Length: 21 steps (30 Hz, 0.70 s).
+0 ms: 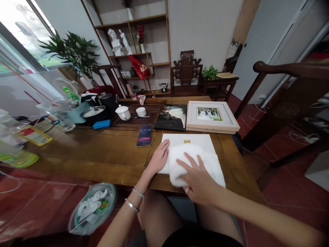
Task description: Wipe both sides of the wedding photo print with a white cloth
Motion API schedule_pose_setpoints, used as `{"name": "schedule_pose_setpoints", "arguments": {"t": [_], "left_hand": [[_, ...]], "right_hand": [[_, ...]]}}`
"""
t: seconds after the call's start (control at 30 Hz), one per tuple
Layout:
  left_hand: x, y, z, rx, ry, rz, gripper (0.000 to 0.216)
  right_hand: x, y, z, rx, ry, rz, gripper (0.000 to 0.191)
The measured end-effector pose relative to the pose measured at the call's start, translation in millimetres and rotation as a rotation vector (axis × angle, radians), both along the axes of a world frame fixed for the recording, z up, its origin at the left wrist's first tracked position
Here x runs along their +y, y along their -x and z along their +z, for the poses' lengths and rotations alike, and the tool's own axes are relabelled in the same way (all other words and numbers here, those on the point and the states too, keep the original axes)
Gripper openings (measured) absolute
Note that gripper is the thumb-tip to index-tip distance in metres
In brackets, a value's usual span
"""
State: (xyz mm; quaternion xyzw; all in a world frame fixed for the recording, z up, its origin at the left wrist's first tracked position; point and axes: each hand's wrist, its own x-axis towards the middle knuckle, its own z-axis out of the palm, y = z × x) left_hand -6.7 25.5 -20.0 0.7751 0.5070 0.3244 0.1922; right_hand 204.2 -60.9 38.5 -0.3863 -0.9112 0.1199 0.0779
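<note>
A flat white board [205,138] lies at the table's front edge, with a small gold bow-shaped piece [186,141] near its far side. My left hand [159,157] rests flat on the board's left edge, fingers stretched forward and holding nothing. A folded white cloth [177,154] covers much of the board's near part. On top of that cloth lies my right hand [196,176], its fingers spread and pressing down. The cloth hides the board beneath it, and the right thumb is only partly visible.
Behind the board lie a dark photo panel [164,121] and a framed photo [226,115]. A phone [144,135] is to the left. Farther left are a blue block [102,124], a lidded white cup [123,112] and bottles. A lined trash bin [110,195] stands below.
</note>
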Motion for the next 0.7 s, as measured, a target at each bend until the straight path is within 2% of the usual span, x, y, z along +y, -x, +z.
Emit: {"name": "schedule_pose_setpoints", "arguments": {"t": [0.07,0.13,0.2,0.37,0.47,0.57,0.7], "left_hand": [[0,0,0.4,0.011,0.002,-0.008,0.045],[0,0,0.5,0.014,0.001,-0.013,0.045],[0,0,0.2,0.011,0.002,-0.009,0.045],[0,0,-0.5,-0.019,-0.01,-0.003,0.043],[-1,1,-0.2,-0.012,-0.002,-0.004,0.044],[0,1,-0.3,-0.015,0.002,-0.007,0.044],[0,0,-0.7,-0.007,-0.013,0.0,0.043]], "right_hand": [[-19,-11,4.4,0.005,0.041,0.086,0.033],[-20,-19,8.2,0.0,0.067,0.105,0.035],[-2,-22,9.9,-0.006,0.07,0.058,0.04],[73,-9,5.6,-0.026,-0.033,-0.131,0.041],[93,6,3.9,-0.074,-0.096,-0.182,0.04],[76,14,4.3,-0.119,-0.096,-0.135,0.04],[20,9,5.4,-0.126,-0.036,0.001,0.038]]}}
